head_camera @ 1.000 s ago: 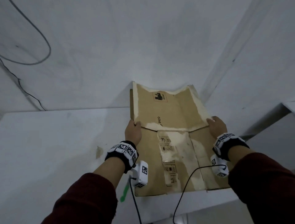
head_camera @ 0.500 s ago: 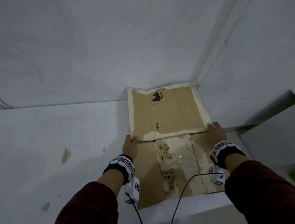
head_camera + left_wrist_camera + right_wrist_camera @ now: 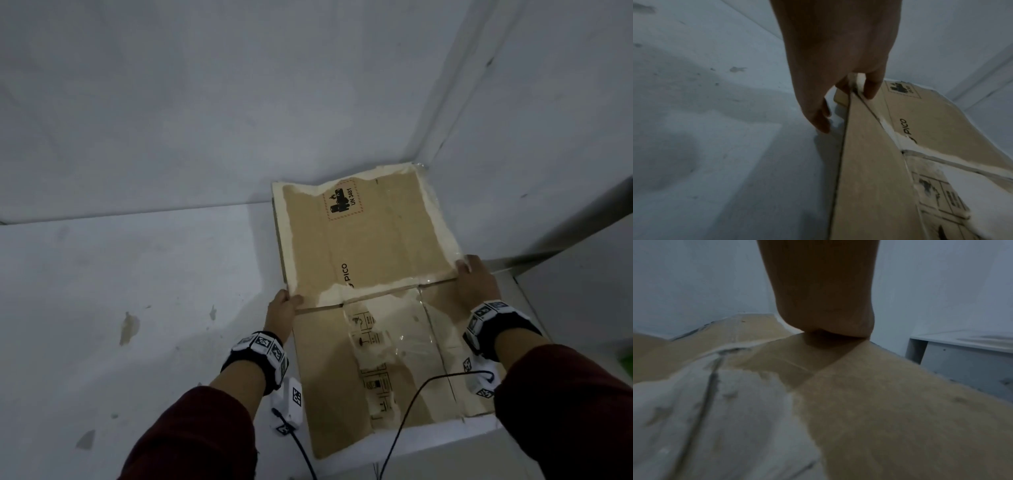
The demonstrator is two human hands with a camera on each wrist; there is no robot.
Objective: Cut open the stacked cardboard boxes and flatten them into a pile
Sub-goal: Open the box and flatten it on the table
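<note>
White counter (image 3: 137, 291) in a wall corner carries the flattened cardboard box (image 3: 370, 308), center-right of frame; left hand (image 3: 282, 313) pinches its edge w/ thumb on top, right hand (image 3: 476, 281) fingers' state can't be told, so box could slip off near edge.

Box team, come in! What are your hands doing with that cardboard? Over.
Left hand pinching flattened cardboard box at its left edge. Right hand gripping its right edge. Box laid flat in the corner. Nothing blocking.

The flattened cardboard box (image 3: 370, 274) lies on the table (image 3: 137, 291) in the wall corner, left hand (image 3: 281, 313) and right hand (image 3: 478, 284) at its sides.
</note>
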